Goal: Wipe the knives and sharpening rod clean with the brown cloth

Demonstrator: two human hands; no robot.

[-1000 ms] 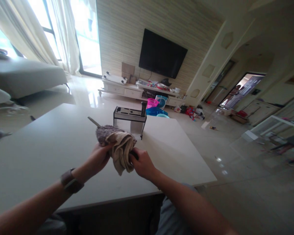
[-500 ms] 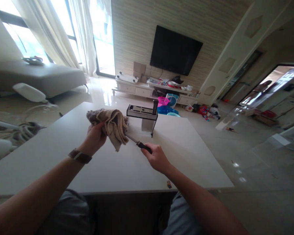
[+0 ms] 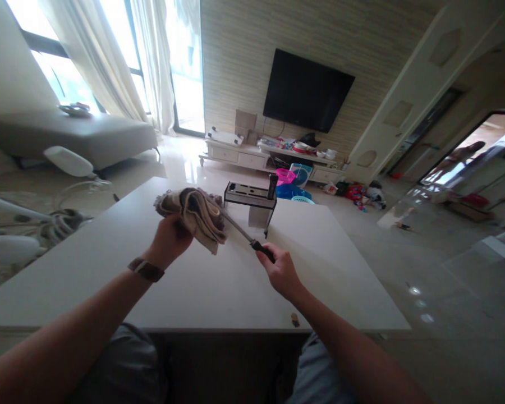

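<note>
Over the white table (image 3: 210, 297), my left fingers (image 3: 175, 224) clutch a folded beige cloth (image 3: 200, 216) while my right fingers (image 3: 278, 255) wrap the black handle (image 3: 262, 250) of a slim metal rod (image 3: 240, 229), which slants up to the cloth near the black-edged stand (image 3: 250, 194).

No lettering or numbers can be read.

Cloth (image 3: 198, 217): tan, with fuzzy grey pile; bunched in folds above and right of the left fingers (image 3: 177, 220), loose corner hanging. Honing steel (image 3: 238, 228): slim grey shaft, black handle gripped in the right fingers (image 3: 273, 250); shaft slants away leftward to the cloth, tip unclear.
</note>
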